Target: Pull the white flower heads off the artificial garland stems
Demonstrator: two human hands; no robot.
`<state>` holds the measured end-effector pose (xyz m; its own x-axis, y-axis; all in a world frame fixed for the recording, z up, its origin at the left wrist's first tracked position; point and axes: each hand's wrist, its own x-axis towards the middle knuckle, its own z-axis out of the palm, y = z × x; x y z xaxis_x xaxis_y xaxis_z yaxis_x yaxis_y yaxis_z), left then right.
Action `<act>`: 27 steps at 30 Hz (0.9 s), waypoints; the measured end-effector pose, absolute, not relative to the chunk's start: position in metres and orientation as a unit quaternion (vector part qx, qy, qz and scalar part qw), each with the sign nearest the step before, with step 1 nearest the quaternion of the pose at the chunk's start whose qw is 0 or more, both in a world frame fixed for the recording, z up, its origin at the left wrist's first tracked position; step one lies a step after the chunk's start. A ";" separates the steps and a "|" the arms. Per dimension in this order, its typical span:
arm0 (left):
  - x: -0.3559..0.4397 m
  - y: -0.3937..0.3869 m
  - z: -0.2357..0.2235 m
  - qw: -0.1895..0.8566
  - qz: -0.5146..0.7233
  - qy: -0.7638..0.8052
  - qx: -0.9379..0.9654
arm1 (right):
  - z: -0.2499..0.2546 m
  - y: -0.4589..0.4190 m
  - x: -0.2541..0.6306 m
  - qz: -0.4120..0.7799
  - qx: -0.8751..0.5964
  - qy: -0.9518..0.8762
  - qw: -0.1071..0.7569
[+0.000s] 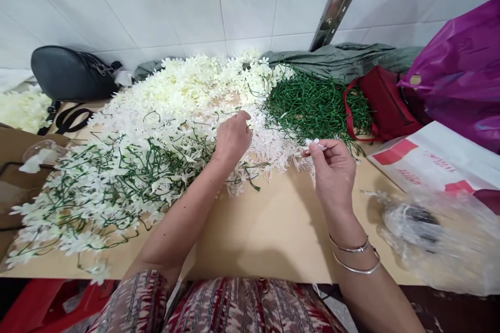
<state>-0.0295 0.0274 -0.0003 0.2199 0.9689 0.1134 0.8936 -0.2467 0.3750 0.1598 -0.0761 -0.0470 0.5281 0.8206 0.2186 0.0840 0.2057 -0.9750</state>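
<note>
Over the middle of the pile, my left hand (234, 135) is closed with its fingers curled downward; whatever they grip is hidden. My right hand (334, 169) pinches some small white pieces (312, 143) between thumb and fingers, too small to name exactly. Between the hands lie many thin white plastic stems (275, 148). Behind my right hand is a heap of green plastic stems (312, 101). Loose cream artificial flower heads (191, 80) are heaped at the back. White artificial flowers on green stems (128, 182) spread to the left of my left forearm.
A black bag (74, 73) stands back left, above a cardboard box (19, 177). At right are a red bag (385, 101), a purple plastic bag (461, 78), a white printed bag (437, 158) and a clear plastic bag (461, 239). A red stool (35, 302) sits below the table edge.
</note>
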 end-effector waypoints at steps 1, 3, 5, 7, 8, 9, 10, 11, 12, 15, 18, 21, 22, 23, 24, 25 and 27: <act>-0.031 0.026 0.003 0.124 0.209 0.590 0.770 | -0.046 -0.077 0.159 0.277 -0.567 -0.401 0.664; -0.033 0.019 0.010 0.161 0.312 0.548 0.759 | -0.046 -0.078 0.159 0.279 -0.567 -0.402 0.662; -0.032 0.011 0.017 0.230 0.400 0.494 0.737 | -0.046 -0.079 0.158 0.284 -0.567 -0.401 0.661; -0.029 0.001 0.021 0.335 0.452 0.438 0.701 | -0.046 -0.079 0.157 0.292 -0.568 -0.398 0.658; -0.027 -0.004 0.021 0.399 0.464 0.409 0.677 | -0.047 -0.079 0.157 0.297 -0.567 -0.396 0.658; -0.025 -0.008 0.019 0.463 0.470 0.379 0.649 | -0.047 -0.079 0.157 0.306 -0.561 -0.392 0.662; -0.023 -0.013 0.016 0.521 0.472 0.352 0.618 | -0.048 -0.079 0.157 0.320 -0.548 -0.386 0.669; -0.021 -0.017 0.011 0.569 0.472 0.330 0.587 | -0.048 -0.078 0.157 0.342 -0.529 -0.378 0.679; -0.020 -0.022 0.005 0.604 0.475 0.317 0.556 | -0.049 -0.078 0.157 0.370 -0.505 -0.366 0.689; -0.017 -0.032 -0.015 0.663 0.485 0.312 0.478 | -0.047 -0.076 0.158 0.467 -0.433 -0.317 0.703; -0.017 -0.040 -0.030 0.679 0.480 0.328 0.448 | -0.043 -0.077 0.158 0.531 -0.393 -0.300 0.688; -0.018 -0.046 -0.036 0.673 0.459 0.345 0.466 | -0.038 -0.079 0.156 0.550 -0.379 -0.324 0.669; -0.018 -0.049 -0.036 0.671 0.450 0.346 0.476 | -0.037 -0.080 0.156 0.551 -0.378 -0.332 0.665; -0.018 -0.051 -0.036 0.669 0.442 0.347 0.487 | -0.037 -0.080 0.155 0.550 -0.379 -0.341 0.662; -0.018 -0.053 -0.036 0.666 0.432 0.349 0.498 | -0.038 -0.080 0.155 0.546 -0.384 -0.348 0.658; -0.017 -0.055 -0.036 0.664 0.423 0.350 0.508 | -0.039 -0.081 0.155 0.540 -0.393 -0.355 0.654; -0.016 -0.057 -0.037 0.665 0.406 0.349 0.520 | -0.042 -0.081 0.156 0.525 -0.425 -0.373 0.636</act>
<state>-0.0159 -0.0573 -0.0372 0.4268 0.9033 -0.0423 -0.1772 0.1294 0.9756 0.1559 -0.0806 -0.0424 0.1707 0.9849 0.0296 -0.3503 0.0887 -0.9324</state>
